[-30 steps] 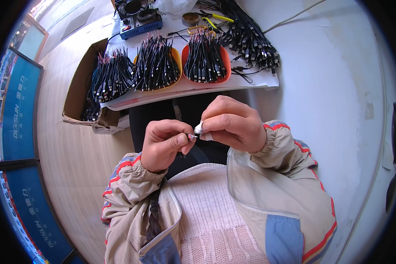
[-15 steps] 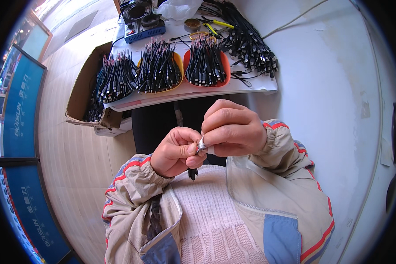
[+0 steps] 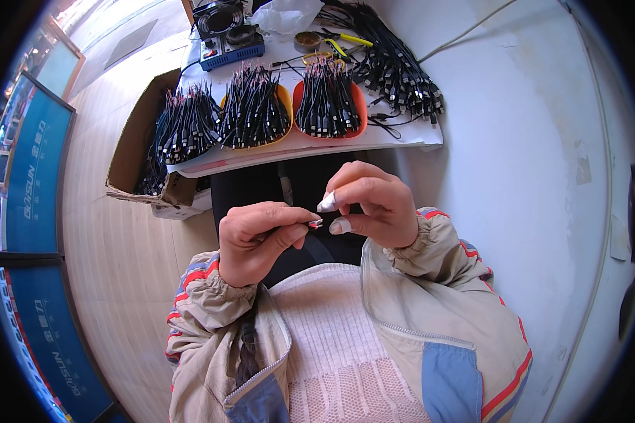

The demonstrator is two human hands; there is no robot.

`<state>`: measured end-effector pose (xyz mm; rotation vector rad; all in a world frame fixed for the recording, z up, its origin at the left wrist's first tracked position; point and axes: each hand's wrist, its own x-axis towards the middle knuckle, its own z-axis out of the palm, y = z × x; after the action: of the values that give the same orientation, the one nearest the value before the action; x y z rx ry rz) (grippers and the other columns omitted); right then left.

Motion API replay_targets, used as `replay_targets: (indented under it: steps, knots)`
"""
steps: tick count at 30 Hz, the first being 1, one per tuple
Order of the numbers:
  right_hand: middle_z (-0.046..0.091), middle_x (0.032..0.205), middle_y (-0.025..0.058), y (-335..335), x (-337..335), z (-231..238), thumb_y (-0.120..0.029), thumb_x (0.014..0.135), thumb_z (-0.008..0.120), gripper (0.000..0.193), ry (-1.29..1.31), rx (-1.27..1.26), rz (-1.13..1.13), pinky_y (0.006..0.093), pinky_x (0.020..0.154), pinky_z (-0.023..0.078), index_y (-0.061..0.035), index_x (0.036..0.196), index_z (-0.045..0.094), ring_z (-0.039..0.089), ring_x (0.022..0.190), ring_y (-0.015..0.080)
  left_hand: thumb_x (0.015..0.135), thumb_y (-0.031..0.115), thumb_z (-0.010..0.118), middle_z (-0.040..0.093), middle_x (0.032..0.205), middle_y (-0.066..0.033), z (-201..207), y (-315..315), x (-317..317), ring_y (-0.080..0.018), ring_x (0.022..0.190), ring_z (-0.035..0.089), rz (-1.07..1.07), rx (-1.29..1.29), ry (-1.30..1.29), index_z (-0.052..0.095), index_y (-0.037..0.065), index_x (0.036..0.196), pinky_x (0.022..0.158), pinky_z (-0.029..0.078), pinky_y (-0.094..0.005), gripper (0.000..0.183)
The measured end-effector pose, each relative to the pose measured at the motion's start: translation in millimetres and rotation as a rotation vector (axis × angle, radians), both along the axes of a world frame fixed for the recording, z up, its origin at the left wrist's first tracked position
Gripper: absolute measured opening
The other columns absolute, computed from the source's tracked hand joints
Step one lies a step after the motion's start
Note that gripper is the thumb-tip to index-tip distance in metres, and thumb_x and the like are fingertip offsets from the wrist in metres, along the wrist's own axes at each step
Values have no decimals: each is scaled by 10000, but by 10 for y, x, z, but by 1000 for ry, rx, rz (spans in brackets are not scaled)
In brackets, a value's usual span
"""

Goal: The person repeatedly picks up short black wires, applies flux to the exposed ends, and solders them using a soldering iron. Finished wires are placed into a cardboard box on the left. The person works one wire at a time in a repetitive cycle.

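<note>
My left hand (image 3: pixel 259 240) pinches a cable end (image 3: pixel 315 224) between thumb and forefinger, with thin red and whitish wires poking out past the fingertips. The rest of that cable is hidden by the hand. Just to the right, my right hand (image 3: pixel 375 204) holds nothing. Its thumb and forefinger are apart, each wrapped in white tape at the tip. Beyond both hands, black cables with silver plugs and fine pinkish wire ends fill a yellow bowl (image 3: pixel 286 106) and an orange-red bowl (image 3: pixel 363 113). Another cable bunch (image 3: pixel 188 125) lies to their left.
A white table (image 3: pixel 402 141) carries the bowls, a small electric hot plate (image 3: pixel 227 35), a round tin (image 3: pixel 307 41), yellow-handled pliers (image 3: pixel 356 39) and a large cable heap (image 3: pixel 395 63). A cardboard box (image 3: pixel 130 158) stands left. A white wall (image 3: pixel 529 176) closes off the right.
My right hand has come off the cable end and its fingers have parted. My left hand has turned and shifted slightly left, exposing the red wire; the dark piece hanging below it is out of sight.
</note>
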<state>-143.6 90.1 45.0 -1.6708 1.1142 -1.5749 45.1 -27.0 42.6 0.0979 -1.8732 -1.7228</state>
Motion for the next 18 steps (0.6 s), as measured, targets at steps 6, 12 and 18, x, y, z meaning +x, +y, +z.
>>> replay_targets:
  steps: [6,12,18]
  knots:
    - [575,954,81,-48,-37,148,1,750,738,221,326,-208,-46,290,673,473,-35,945,641,575,827,208,835,-75,620,628,694,-85,24,17,-29,-119,601,595,26,-77,-3,685,-38,959,547,455,-224,145]
    - [545,923,81,-106,60,158,-4,741,731,257,390,-178,-176,300,665,465,-40,949,584,556,801,216,829,-75,621,622,690,-73,158,-23,-52,-120,593,590,63,-153,-54,681,-34,961,544,455,-225,150]
    - [563,991,91,-172,-62,282,26,798,690,267,292,-127,-175,289,711,486,-25,1047,605,579,851,196,862,-22,627,624,712,-77,288,-141,-55,-108,612,579,59,-129,-80,672,-45,977,559,454,-220,126]
